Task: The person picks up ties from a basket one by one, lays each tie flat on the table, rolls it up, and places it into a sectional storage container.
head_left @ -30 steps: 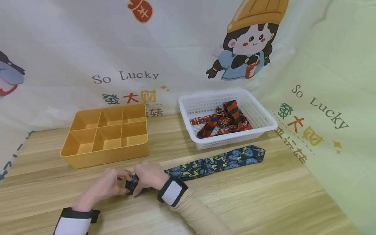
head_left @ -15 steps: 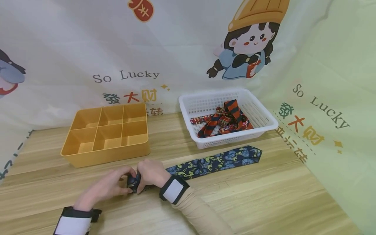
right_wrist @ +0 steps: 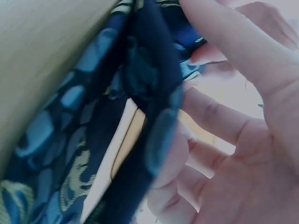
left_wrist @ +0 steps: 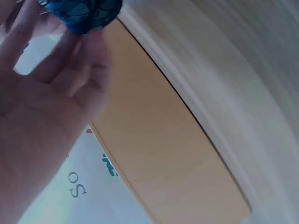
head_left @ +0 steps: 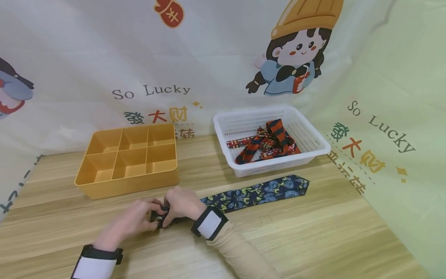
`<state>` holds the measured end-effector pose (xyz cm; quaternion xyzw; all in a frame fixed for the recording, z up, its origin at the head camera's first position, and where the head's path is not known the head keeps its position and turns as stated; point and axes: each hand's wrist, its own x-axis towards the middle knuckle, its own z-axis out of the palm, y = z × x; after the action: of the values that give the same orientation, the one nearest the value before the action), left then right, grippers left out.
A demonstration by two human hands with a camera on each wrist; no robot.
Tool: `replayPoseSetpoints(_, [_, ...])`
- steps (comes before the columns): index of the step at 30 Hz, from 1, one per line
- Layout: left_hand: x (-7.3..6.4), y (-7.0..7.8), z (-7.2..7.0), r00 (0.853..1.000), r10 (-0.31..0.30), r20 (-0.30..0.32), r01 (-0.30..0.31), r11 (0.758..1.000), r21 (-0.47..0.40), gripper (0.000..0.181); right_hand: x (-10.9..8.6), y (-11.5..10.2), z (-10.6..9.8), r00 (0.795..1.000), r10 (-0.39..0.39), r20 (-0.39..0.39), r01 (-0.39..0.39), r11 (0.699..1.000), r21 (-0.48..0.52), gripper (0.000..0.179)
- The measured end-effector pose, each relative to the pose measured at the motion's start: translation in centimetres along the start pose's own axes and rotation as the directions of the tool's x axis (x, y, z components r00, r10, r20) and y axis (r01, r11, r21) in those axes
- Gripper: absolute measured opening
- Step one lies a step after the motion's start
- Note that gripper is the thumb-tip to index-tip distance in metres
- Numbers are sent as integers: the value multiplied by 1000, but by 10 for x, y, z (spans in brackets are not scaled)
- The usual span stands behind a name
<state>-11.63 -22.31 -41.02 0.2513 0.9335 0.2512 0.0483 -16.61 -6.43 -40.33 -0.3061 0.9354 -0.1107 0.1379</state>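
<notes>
A dark navy necktie (head_left: 258, 193) with a yellow and light blue pattern lies across the table, its wide pointed end to the right. At its left end the cloth is rolled into a small bundle (head_left: 159, 217) between both hands. My left hand (head_left: 130, 221) pinches the bundle's left side with thumb and fingers; the left wrist view shows the rolled cloth (left_wrist: 86, 14) at the fingertips. My right hand (head_left: 184, 203) grips the bundle from the right and covers part of the tie. In the right wrist view, loose strips of the tie (right_wrist: 161, 140) hang close to the fingers.
Behind my left hand stands an orange box (head_left: 129, 182) with several compartments. A white basket (head_left: 265, 168) at the back right holds red-patterned ties (head_left: 271, 143). A printed cloth (head_left: 216, 58) hangs behind the wooden table (head_left: 313, 240).
The necktie's wide end has slid slightly to the left. The bundle has turned between my fingers, and both hands have shifted a little to the right.
</notes>
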Motion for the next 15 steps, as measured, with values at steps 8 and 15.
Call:
replayPoseSetpoints(8, [-2,-4,2,1000,27,-15,-28,998,-58,34,3,5,4,999,31,17,-30,999,-29,32])
replayPoseSetpoints(15, [0,-1,0,1000,-2,-28,2,1000,-3,28,2,8,0,999,-14,46,14,1000,2,38])
